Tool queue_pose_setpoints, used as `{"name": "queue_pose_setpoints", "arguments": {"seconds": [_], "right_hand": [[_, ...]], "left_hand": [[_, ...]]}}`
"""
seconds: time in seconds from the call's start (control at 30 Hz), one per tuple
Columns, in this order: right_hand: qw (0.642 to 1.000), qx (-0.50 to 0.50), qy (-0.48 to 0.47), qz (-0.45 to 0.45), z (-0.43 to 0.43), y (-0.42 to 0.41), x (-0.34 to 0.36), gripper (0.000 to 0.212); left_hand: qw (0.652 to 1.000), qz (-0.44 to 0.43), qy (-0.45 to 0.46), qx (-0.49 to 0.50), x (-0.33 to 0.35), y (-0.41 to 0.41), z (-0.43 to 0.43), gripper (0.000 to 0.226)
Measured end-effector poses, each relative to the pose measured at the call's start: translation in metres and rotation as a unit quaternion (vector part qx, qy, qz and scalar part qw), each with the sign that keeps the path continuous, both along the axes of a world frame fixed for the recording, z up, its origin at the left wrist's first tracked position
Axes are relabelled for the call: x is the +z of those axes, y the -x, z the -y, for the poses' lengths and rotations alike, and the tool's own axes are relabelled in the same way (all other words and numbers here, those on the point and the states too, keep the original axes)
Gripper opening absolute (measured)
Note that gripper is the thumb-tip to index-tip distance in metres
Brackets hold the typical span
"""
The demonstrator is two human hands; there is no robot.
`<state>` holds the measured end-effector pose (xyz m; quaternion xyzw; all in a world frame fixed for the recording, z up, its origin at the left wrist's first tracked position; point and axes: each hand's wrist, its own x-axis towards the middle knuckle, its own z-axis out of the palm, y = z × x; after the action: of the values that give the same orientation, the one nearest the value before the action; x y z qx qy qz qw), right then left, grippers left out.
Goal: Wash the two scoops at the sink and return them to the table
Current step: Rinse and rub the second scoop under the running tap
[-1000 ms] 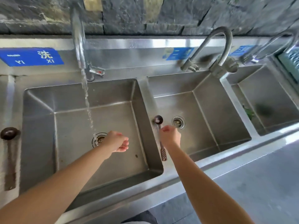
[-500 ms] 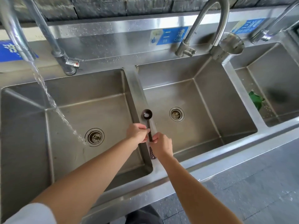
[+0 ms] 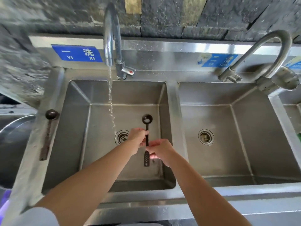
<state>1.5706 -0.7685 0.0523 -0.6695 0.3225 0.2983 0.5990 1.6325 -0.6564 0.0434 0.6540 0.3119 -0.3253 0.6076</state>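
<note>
Over the left steel sink basin (image 3: 78,128), right of its running water stream (image 3: 111,101), both hands pinch one long-handled dark plastic scoop (image 3: 147,128): left hand (image 3: 137,138) mid-handle, right hand (image 3: 160,150) lower down. A second dark scoop (image 3: 48,128) lies on the basin's left rim. Washing seems underway; next likely moves the bowl into the stream.

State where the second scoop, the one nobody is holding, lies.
The second scoop lies on the steel ledge left of the left basin, bowl end toward the wall.

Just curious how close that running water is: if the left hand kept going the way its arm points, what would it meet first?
Probably the water stream, which falls just beyond the left hand over the drain. Depth is hard to judge, so it might pass beside the stream and meet the basin's back wall.
</note>
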Motion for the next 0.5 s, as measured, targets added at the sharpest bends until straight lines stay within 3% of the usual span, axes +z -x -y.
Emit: {"name": "queue_pose_setpoints", "arguments": {"seconds": [0.2,0.5], "right_hand": [[0.989,0.102,-0.108,0.010,-0.056,-0.017,0.004,0.011],[0.983,0.149,-0.107,-0.024,-0.078,-0.008,-0.002,0.018]], "left_hand": [[0.991,-0.041,0.071,0.107,0.009,0.007,-0.070,0.019],[0.973,-0.040,0.136,0.184,0.017,0.024,-0.103,0.018]]}}
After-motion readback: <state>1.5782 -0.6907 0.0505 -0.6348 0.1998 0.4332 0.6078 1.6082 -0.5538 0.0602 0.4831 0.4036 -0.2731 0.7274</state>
